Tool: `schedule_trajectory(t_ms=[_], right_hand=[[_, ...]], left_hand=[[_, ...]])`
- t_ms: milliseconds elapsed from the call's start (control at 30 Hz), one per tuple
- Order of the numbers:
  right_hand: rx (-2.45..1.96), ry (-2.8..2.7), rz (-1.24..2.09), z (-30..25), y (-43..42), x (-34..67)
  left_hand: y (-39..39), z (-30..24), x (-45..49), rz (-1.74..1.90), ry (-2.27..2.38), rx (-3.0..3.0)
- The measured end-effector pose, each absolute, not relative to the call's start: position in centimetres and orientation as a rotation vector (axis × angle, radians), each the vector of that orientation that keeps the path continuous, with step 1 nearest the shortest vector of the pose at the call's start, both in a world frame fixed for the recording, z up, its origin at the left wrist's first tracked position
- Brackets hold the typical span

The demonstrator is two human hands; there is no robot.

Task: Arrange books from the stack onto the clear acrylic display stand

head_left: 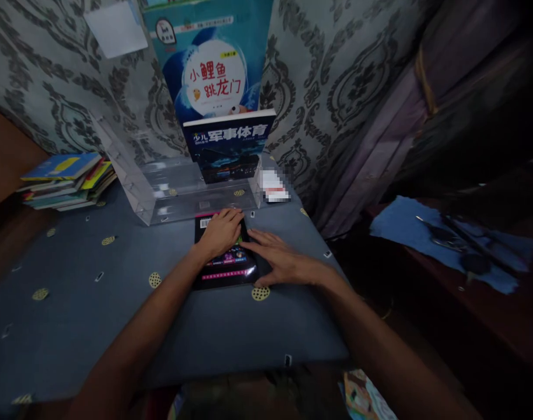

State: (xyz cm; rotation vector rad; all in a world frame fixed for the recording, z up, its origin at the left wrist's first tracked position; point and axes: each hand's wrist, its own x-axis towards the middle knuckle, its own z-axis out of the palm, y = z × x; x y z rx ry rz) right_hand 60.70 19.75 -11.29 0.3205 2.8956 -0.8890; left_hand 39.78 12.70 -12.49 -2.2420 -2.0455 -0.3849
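A black book (209,273) with a pink stripe and a barcode lies flat on the table. My left hand (223,232) rests on its upper part, fingers stretched out. At the book's right edge is my right hand (277,256), fingers spread and thumb apart. Just beyond the book stands a clear acrylic rack (144,198). Upright at its right end are a dark blue book (231,143) with white lettering and, behind it, a taller teal book (216,64) with a fish cover.
A pile of books (65,181) sits at the table's back left. Beside the rack lies a partly blurred white item (274,189). To the right, a light blue cloth (406,224) holds dark items. A patterned wall and a curtain (375,128) border the table (118,309).
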Motion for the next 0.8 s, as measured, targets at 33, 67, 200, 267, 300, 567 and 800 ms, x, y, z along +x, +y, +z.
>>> schedule_trajectory(t_ms=[33,67,200,267,300,567,800], right_hand=[[0.317,2.894,-0.902,-11.3,19.8,60.7],[0.308,2.896,-0.921,-11.3,19.9,60.8],[0.266,2.922,-1.014,-11.3,20.4,61.3],[0.262,2.936,-1.058,-11.3,20.6,61.5],[0.264,2.942,-1.075,-11.3,20.7,61.5],[0.314,2.977,-1.071,-11.7,21.0,61.0],[0.281,3.025,-1.113,-12.1,21.4,61.0]], left_hand=[[12.7,-12.5,39.7,-0.387,-2.057,-2.246],[12.6,-12.4,39.7,-0.389,-2.072,-2.251],[12.1,-12.3,39.3,-0.353,-2.140,-2.306],[11.9,-12.1,39.2,-0.314,-2.166,-2.333],[11.9,-12.1,39.3,-0.295,-2.178,-2.337],[11.8,-12.1,39.9,-0.336,-2.196,-2.267],[10.3,-11.7,39.9,-0.351,-2.170,-2.331]])
